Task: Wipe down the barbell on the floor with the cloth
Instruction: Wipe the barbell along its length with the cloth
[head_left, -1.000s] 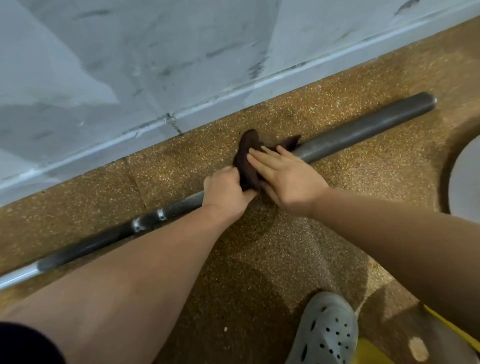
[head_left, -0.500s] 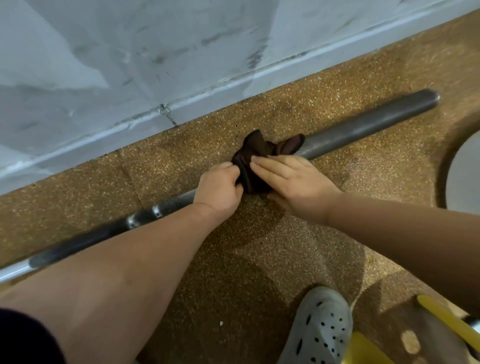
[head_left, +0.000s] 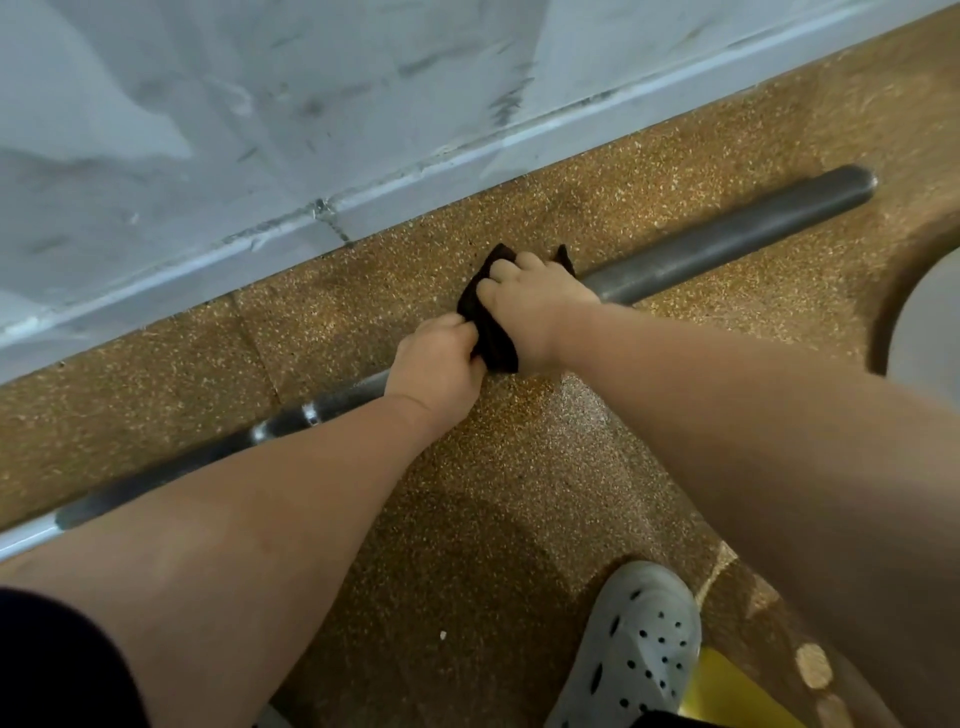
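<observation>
**Cloth wrapped on the bar, set for a stroke along the shaft**

The long dark grey steel barbell (head_left: 727, 244) lies on the speckled brown rubber floor (head_left: 519, 493). It runs from about 8 o'clock to 2 o'clock, near the pale grey wall (head_left: 260, 130) at 12 o'clock. Near the middle of the view, the right hand (head_left: 535, 291) has its fingers curled over the small dark brown cloth (head_left: 496, 338), clamping it round the shaft. The left hand (head_left: 436, 364) touches the cloth on its 8 o'clock side and is closed round the bare bar. Whether it also pinches the cloth's edge cannot be told. A pale grey perforated shoe (head_left: 639, 649) stands at 5 o'clock.

The step in hand looks like a wiping stroke. To do it well, the left hand should pin the barbell so it neither rolls nor slides. The right hand should draw the cloth toward 2 o'clock with a firm, wrapped hold, twisting a little so the side facing the floor is reached too. The stretch under the left hand will need its own pass.
</observation>
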